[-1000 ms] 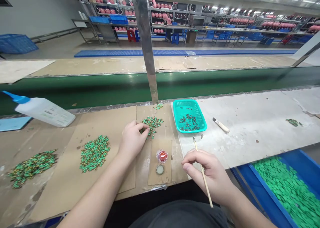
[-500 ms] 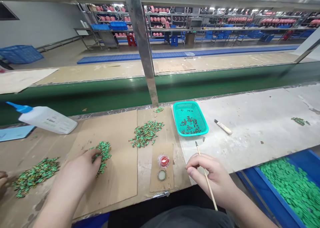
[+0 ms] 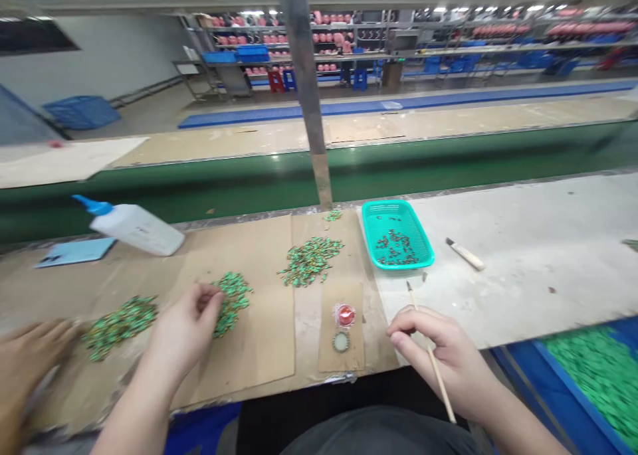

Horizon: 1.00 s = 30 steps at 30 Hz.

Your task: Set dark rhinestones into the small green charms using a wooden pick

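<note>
My left hand (image 3: 187, 329) is at the left edge of a pile of small green and gold pieces (image 3: 233, 302) on a cardboard sheet (image 3: 264, 349). Its fingertips are pinched together; whatever lies between them is too small to make out. Between the fingers of my right hand (image 3: 438, 349) is a thin wooden paintbrush (image 3: 434, 362), its dark tip pointing away from me. Left of that hand, a bottle cap with red paint (image 3: 345, 315) and a second, pale-filled cap (image 3: 341, 341) sit on a cardboard strip (image 3: 326, 355). Another pile of green pieces (image 3: 312, 261) lies farther back.
A turquoise basket (image 3: 427, 252) holds small dark pieces. Beside it lies a flat brush (image 3: 466, 254). At left are a glue-type bottle (image 3: 142, 229), a blue flat object (image 3: 74, 252), another pile (image 3: 119, 325) and another person's hand (image 3: 37, 355). A blue bin (image 3: 553, 382) of green pieces stands lower right.
The view has swung left. My left hand has drawn its fingers back from the pile into a pinch. The other person's hand has come further in beside the left pile.
</note>
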{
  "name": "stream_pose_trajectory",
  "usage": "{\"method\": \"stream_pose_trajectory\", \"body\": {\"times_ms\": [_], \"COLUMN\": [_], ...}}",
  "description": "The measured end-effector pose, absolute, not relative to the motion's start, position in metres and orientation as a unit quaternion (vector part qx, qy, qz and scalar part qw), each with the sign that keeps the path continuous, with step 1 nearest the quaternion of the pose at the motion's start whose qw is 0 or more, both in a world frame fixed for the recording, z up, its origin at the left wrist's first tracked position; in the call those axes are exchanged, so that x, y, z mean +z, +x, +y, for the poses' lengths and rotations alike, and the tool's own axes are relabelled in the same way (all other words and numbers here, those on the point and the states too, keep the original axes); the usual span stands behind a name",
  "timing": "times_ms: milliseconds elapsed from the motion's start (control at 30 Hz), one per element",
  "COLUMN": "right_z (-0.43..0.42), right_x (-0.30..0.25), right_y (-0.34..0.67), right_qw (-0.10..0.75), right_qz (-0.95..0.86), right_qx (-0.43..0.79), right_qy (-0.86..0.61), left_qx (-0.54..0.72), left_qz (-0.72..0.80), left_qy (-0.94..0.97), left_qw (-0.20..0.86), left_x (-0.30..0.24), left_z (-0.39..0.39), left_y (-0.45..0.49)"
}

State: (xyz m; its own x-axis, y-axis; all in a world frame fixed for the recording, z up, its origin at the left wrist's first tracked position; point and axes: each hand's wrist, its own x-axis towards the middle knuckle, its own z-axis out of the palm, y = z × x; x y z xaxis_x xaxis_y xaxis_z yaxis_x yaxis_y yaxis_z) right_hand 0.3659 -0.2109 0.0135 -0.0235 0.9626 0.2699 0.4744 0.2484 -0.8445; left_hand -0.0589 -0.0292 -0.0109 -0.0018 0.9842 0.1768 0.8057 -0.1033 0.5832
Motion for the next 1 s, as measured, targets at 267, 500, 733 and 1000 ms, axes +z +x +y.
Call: {"method": "stream_pose_trajectory", "body": {"times_ms": [267, 500, 733, 1000], "right_z": [-0.210, -0.211, -0.210, -0.212], "right_x": [0.011, 0.010, 0.010, 0.008], "right_y": [0.367, 0.365, 0.364, 0.366], "right_qw": [0.436, 0.424, 0.418, 0.477], "right_qz": [-0.663, -0.667, -0.668, -0.606], "right_qx": [0.270, 0.264, 0.276, 0.333], "right_qy": [-0.546, -0.554, -0.550, -0.543], "left_qx": [0.276, 0.204, 0.097, 0.120], "left_qz": [0.668, 0.613, 0.602, 0.578], "left_qy": [0.664, 0.752, 0.788, 0.792], "left_qw": [0.194, 0.131, 0.086, 0.158], "left_x": [-0.014, -0.012, -0.011, -0.001], "left_z": [-0.052, -0.059, -0.029, -0.007], "left_y": [-0.051, -0.035, -0.024, -0.014]}}
